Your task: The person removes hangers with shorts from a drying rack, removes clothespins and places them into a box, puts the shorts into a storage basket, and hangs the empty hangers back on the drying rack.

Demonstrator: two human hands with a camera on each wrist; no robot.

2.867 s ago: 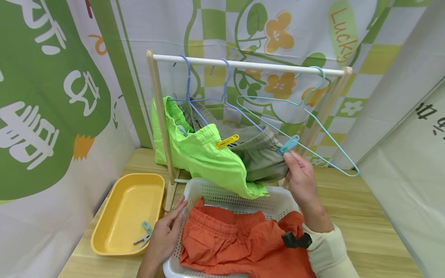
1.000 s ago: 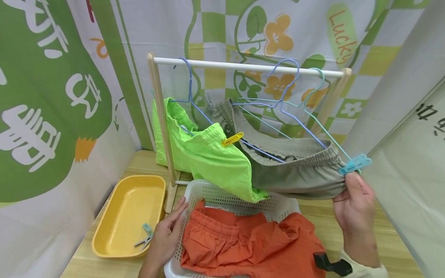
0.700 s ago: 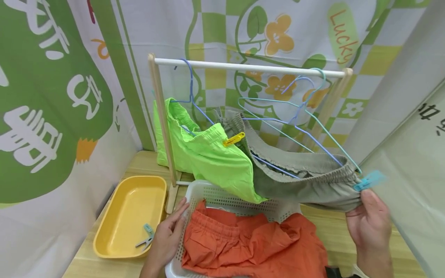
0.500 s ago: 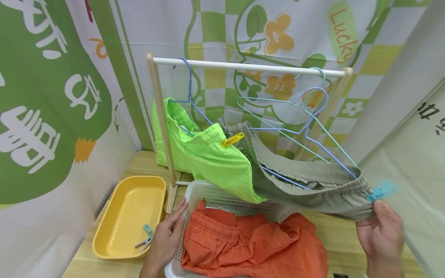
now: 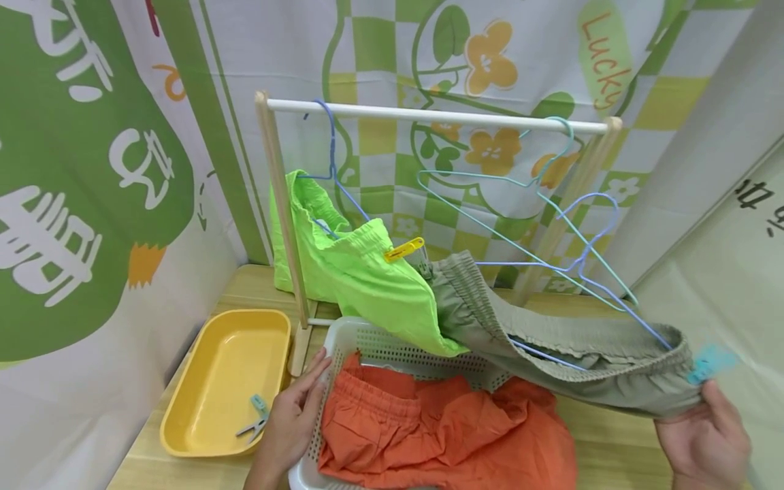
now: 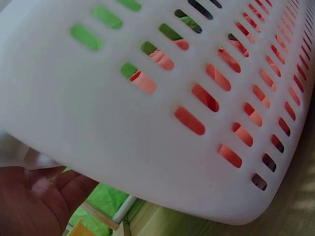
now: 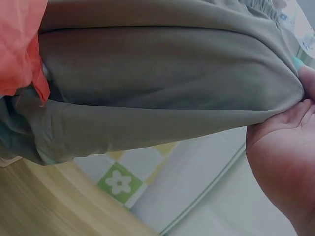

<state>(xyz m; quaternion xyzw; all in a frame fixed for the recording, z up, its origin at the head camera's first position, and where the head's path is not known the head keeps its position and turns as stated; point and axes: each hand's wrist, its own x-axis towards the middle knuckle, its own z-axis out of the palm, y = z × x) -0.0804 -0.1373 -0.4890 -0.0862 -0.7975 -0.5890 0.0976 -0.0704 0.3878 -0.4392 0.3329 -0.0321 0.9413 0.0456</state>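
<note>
My right hand pinches the side of the grey elastic-waisted shorts, just below a blue clothespin on the waistband. A periwinkle hanger runs through that waistband, its hook off the rod. In the right wrist view the grey cloth stretches taut from the fingers. My left hand rests along the left rim of a white perforated basket, fingers fairly straight; the left wrist view shows it at the basket's edge. Orange shorts lie in the basket.
Lime green shorts with a yellow clothespin hang on the rack's white rod. An aqua hanger hangs bare at the right. A yellow tray at left holds clothespins. Printed curtains stand close behind.
My right hand has drawn the grey shorts and their hanger right and downward; the hanger's hook has come off the rod. My left hand has stayed at the basket rim.
</note>
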